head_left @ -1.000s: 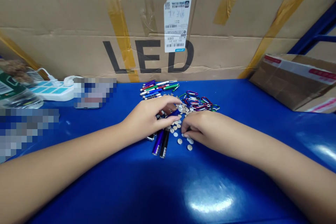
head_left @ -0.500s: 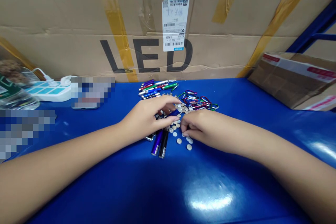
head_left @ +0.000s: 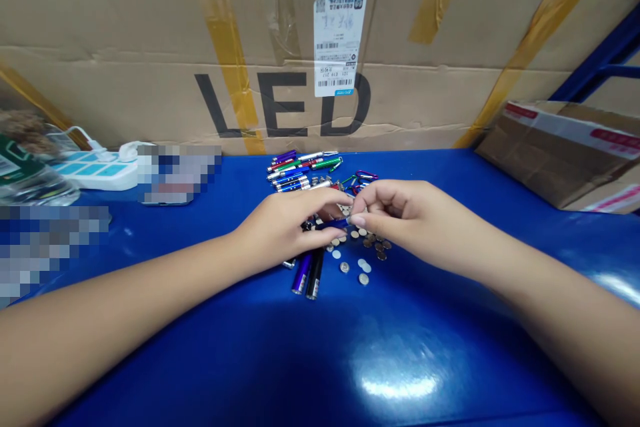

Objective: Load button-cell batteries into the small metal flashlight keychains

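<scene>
My left hand [head_left: 280, 223] is curled round a slim blue flashlight tube [head_left: 331, 224], whose end points right. At that end, my right hand [head_left: 407, 217] pinches a small pale disc that looks like a button cell [head_left: 349, 220]; whether it sits inside the tube is hidden by the fingers. Several loose button cells [head_left: 364, 279] lie scattered below and between the hands. A purple flashlight [head_left: 300, 277] and a black flashlight [head_left: 315, 275] rest side by side just under my left hand. Coloured metal carabiners [head_left: 367, 175] are partly covered by my right hand.
Several coloured flashlights [head_left: 293, 173] are piled behind my left hand. A large cardboard box [head_left: 410, 93] stands along the back of the blue table [head_left: 240, 360]. A smaller carton [head_left: 560, 160] is at right; a power strip [head_left: 103, 173] and a bottle [head_left: 35, 180] are at left.
My right hand has lifted from the loose button cells and come up to the end of the blue tube. My left hand has kept its hold. The view has shifted slightly.
</scene>
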### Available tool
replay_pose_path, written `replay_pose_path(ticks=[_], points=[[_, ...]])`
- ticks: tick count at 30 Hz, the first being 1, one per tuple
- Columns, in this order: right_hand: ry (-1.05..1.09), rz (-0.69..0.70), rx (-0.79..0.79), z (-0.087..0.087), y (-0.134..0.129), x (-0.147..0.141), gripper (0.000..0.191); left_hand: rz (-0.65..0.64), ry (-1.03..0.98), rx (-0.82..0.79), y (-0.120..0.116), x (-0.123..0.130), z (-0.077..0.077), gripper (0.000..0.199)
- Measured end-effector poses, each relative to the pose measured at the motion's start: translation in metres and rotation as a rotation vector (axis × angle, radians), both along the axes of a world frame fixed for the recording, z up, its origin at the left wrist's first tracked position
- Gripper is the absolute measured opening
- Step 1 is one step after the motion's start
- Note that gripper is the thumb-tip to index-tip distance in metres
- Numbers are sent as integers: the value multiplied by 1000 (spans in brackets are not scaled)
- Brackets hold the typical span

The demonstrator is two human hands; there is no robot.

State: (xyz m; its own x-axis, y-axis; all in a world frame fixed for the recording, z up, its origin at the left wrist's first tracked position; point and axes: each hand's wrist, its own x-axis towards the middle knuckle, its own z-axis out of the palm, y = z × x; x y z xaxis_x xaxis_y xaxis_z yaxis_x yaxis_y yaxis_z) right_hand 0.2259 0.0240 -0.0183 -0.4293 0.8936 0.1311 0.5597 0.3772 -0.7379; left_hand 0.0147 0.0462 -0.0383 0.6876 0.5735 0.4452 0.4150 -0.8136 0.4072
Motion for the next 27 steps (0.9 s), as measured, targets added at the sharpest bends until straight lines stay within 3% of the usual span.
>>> replay_pose_path(ticks=[3, 8, 16, 22, 27], points=[[-13, -19, 74, 1, -2, -1, 16, 0, 3, 4, 0, 0, 0, 32], [-67, -49, 333, 6, -7, 3, 15, 20, -49, 41, 2, 0, -1, 31], [-436, 147, 236, 3, 5, 18, 6, 69, -77, 84, 3, 1, -4, 33], [-510, 185, 135, -6, 7, 16, 12, 63, -57, 100, 2, 0, -3, 33], [-521, 194, 203, -4, 4, 12, 13, 57, -49, 103, 2, 0, -4, 33]])
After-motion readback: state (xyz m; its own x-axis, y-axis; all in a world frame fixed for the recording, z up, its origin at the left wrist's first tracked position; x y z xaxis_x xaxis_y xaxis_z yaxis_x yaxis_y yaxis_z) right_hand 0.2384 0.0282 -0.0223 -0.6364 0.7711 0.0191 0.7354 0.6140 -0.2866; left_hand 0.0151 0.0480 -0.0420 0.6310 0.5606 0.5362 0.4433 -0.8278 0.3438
